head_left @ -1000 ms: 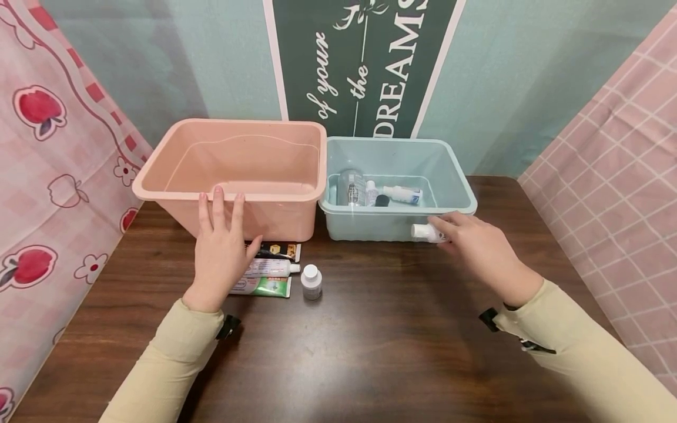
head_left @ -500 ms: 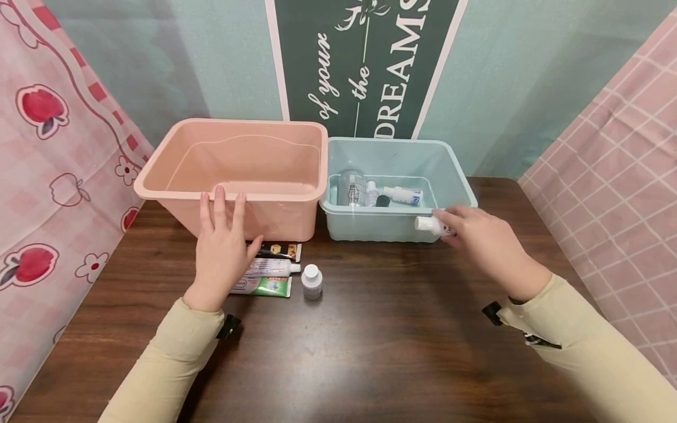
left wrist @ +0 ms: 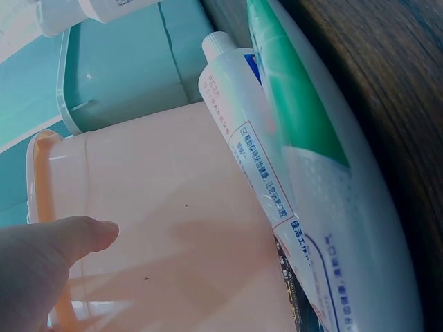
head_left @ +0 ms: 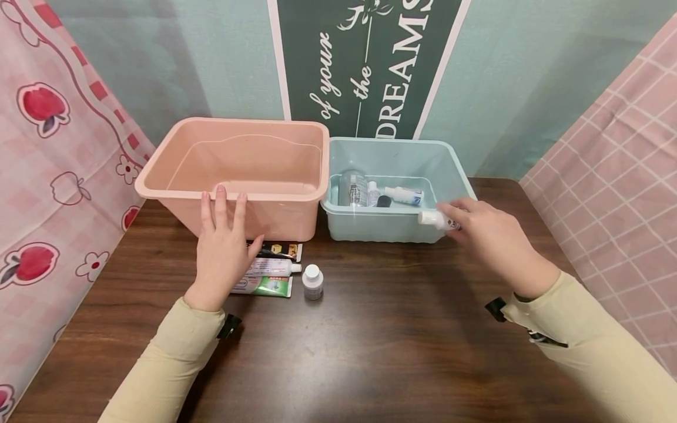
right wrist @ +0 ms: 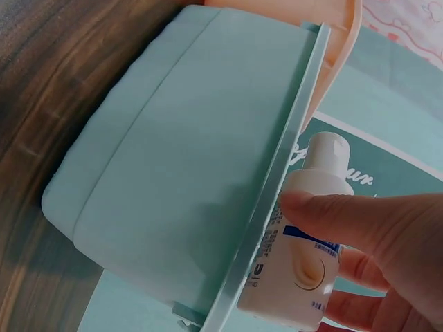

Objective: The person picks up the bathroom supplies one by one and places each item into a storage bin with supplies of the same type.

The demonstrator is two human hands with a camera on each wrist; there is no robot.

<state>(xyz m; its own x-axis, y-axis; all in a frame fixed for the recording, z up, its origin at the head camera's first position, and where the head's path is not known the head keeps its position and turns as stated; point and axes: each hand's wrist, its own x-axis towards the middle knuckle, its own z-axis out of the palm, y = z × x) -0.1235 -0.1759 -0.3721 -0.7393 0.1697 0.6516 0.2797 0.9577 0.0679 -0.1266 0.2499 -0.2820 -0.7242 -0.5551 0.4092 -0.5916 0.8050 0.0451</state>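
Note:
My right hand (head_left: 489, 244) grips a small white bottle (head_left: 435, 220) with a white cap, just at the front right rim of the light blue bin (head_left: 370, 228). In the right wrist view the thumb lies across the bottle (right wrist: 294, 270), which shows a blue band on its label. With fingers straight, my left hand (head_left: 218, 258) rests on the front rim of the pink bin (head_left: 282, 218). Below that hand lie a black tube (head_left: 282, 251), a white toothpaste tube (head_left: 275, 268) and a green-and-white tube (head_left: 272, 286), partly hidden by it.
A small white bottle (head_left: 313, 283) stands upright on the wooden table (head_left: 365, 341). Inside the blue bin are a clear bottle (head_left: 352, 188), a white bottle (head_left: 404, 195), a small white-capped bottle (head_left: 372, 194) and a black cap (head_left: 383, 201). Fabric hangs behind and at both sides.
My right hand has moved slightly up and right with the white bottle, from in front of the blue bin's wall to its rim. The left hand stays put.

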